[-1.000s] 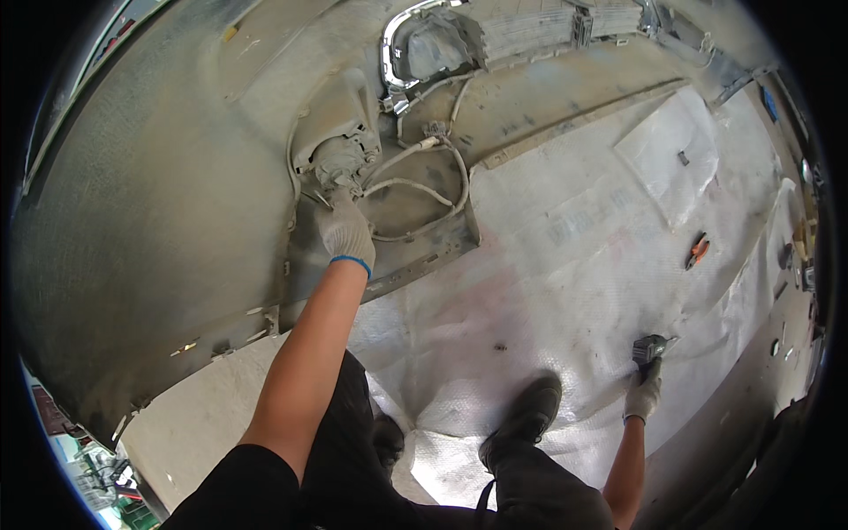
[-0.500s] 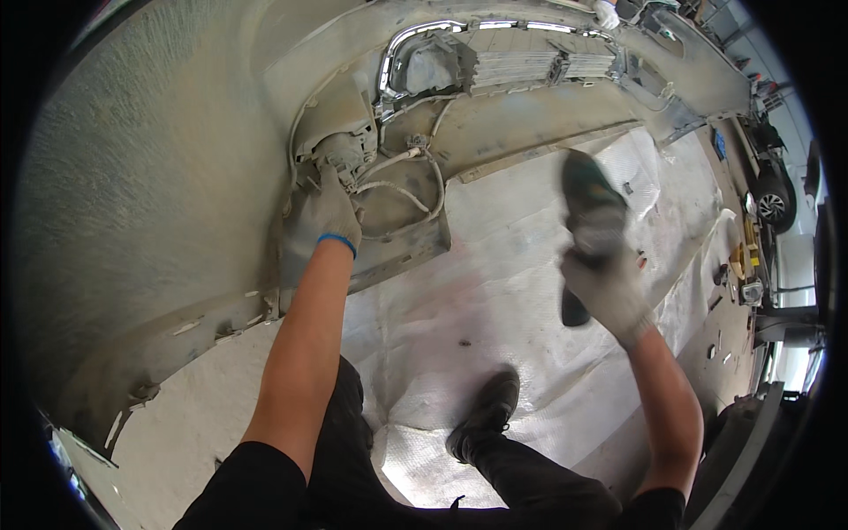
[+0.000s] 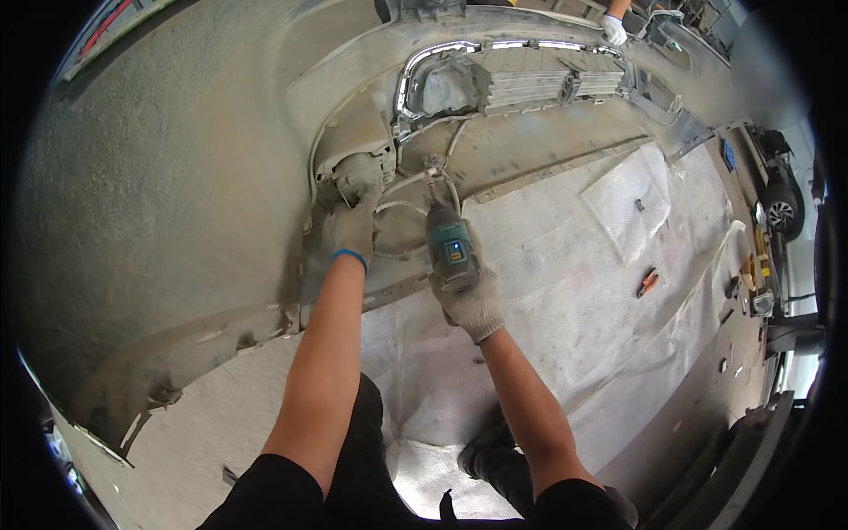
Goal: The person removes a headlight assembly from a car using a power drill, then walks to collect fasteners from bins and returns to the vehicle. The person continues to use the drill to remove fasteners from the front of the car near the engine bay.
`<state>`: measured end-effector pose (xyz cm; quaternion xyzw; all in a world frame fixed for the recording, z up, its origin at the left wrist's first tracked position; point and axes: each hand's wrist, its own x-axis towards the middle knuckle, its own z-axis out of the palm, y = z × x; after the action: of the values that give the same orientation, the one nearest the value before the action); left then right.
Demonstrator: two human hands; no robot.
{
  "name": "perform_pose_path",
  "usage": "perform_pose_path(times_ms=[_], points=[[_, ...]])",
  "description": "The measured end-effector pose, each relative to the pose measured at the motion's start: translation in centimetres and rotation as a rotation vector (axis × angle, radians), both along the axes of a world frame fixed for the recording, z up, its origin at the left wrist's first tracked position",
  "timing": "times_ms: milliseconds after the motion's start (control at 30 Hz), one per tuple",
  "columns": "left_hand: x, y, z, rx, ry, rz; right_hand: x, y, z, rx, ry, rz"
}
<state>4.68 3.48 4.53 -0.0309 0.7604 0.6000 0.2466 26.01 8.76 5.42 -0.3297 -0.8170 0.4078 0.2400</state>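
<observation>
My gloved left hand (image 3: 355, 228), with a blue cuff, closes round a dusty round lamp-like unit (image 3: 359, 175) on the inner side of a large car bumper (image 3: 177, 177). Its fingertips are partly hidden by the unit. In my gloved right hand (image 3: 474, 302) is a teal and black cordless power driver (image 3: 452, 246). The driver's nose points away from me, by a pale wiring harness (image 3: 402, 206) that loops next to the unit. I cannot tell whether the tip touches anything.
A louvred grille panel (image 3: 528, 79) spans the bumper's far middle. At the top right, another person's white-gloved hand (image 3: 614, 30) rests on the far edge. Orange-handled pliers (image 3: 648, 282) lie on the white sheeting (image 3: 565, 327). A car wheel (image 3: 782, 214) stands at the right.
My right hand has swung the driver leftward from over the sheeting to the harness beside the lamp-like unit. My left hand remains at the unit. The pliers now show clearly.
</observation>
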Motion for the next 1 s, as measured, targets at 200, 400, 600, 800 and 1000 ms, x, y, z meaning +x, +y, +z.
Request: perform_pose_path(times_ms=[200, 400, 600, 800, 1000], points=[[-1.5, 0.6, -3.6, -0.297, 0.421, -0.024, -1.6, 0.4, -1.3, 0.281, -0.082, 0.172], [-0.8, 0.9, -3.0, -0.228, 0.368, -0.014, -2.8, 0.7, -4.3, 0.223, -0.081, 0.221], [-1.8, 1.1, -4.2, -0.419, 0.422, -0.021, -3.5, 1.3, -4.2, 0.155, -0.208, 0.264], [-1.9, 1.0, -3.7, -0.253, 0.304, -0.023, -4.1, 1.4, -5.9, 0.234, -0.255, 0.258], [-1.6, 0.9, -3.0, -0.213, 0.306, -0.035, -4.5, 1.8, -5.7, 0.208, -0.271, 0.280]])
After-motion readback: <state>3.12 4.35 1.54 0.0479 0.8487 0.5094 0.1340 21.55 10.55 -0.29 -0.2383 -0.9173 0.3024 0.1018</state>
